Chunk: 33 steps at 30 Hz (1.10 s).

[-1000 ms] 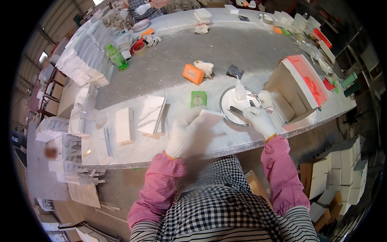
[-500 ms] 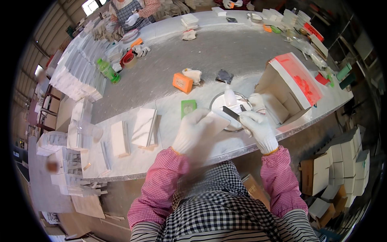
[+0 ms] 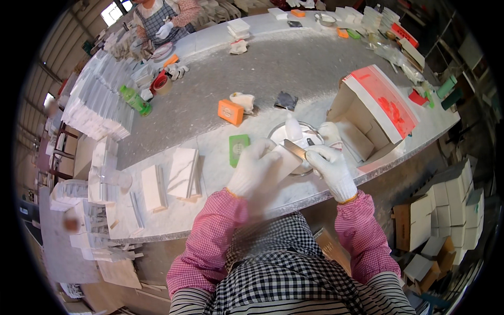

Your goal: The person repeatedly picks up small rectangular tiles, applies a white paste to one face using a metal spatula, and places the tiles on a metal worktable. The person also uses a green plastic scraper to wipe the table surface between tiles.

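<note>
In white knit gloves, both of my hands work close together above the near edge of the worktop. My left hand (image 3: 255,167) is closed on a small white tile (image 3: 286,163), held tilted. My right hand (image 3: 329,169) grips a putty knife (image 3: 294,149), its flat metal blade lying against or just over the tile's upper edge. Just beyond them sits a round metal-rimmed dish (image 3: 271,134) with white paste in it. A white squeeze bottle (image 3: 293,129) stands in the dish. By my left hand lies a green box (image 3: 238,149).
White marble-look tiles (image 3: 183,173) lie left of my hands. An orange box (image 3: 230,112) and a dark rag (image 3: 286,101) lie beyond the dish. An open carton (image 3: 344,100) stands right. Tile stacks (image 3: 97,97) and a green bottle (image 3: 135,101) are far left; another person (image 3: 164,23) works across the table.
The putty knife has turned in my right hand: its blade looked dark before and now catches light. The tile stays in my left hand. The whole view has shifted slightly.
</note>
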{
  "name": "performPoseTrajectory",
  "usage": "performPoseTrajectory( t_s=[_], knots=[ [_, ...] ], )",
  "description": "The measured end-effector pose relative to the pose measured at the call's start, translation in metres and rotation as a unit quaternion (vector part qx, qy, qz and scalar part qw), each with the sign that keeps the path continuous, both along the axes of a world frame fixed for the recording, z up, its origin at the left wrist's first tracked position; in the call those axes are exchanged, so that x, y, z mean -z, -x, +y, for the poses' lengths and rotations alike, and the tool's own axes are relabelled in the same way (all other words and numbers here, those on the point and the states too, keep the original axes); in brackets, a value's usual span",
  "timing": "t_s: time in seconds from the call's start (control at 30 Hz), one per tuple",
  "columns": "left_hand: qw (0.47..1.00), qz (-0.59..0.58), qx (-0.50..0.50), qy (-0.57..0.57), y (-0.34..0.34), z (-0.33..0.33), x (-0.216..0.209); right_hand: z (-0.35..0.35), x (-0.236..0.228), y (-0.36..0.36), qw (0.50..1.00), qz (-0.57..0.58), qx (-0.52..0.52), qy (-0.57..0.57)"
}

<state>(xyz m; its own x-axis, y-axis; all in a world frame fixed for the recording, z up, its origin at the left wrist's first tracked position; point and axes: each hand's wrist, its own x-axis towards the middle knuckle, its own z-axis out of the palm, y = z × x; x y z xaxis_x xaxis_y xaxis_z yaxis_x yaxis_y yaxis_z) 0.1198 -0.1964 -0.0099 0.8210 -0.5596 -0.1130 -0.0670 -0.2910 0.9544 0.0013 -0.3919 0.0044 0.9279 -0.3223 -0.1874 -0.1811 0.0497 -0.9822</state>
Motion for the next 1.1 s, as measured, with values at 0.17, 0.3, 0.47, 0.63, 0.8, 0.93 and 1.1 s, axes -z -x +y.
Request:
performPoseTrajectory(
  t_s=[0.17,0.3,0.47,0.63,0.8,0.93,1.1],
  knots=[
    [1.000,0.001,0.000,0.002,-0.001,-0.003,0.007,-0.004,0.005,0.000,0.999,-0.001,-0.004,0.040],
    [1.000,0.014,0.000,0.000,-0.001,-0.004,0.005,-0.006,0.008,0.000,0.998,-0.005,-0.006,0.060],
    [0.999,0.033,-0.001,0.020,0.001,-0.005,0.000,-0.006,0.011,-0.002,0.998,-0.007,-0.003,0.068],
    [0.998,0.060,-0.008,0.023,0.004,-0.004,-0.006,-0.002,0.010,-0.002,0.997,-0.008,0.011,0.075],
    [0.998,0.066,-0.008,0.021,0.003,-0.004,-0.010,-0.001,0.010,-0.002,0.994,-0.020,0.008,0.110],
    [0.999,0.042,-0.005,0.017,0.001,-0.003,-0.006,0.000,0.011,-0.003,0.991,-0.039,0.013,0.126],
    [0.999,0.050,-0.011,0.016,0.003,-0.002,-0.011,0.002,0.011,-0.003,0.986,-0.067,0.014,0.154]
  ],
)
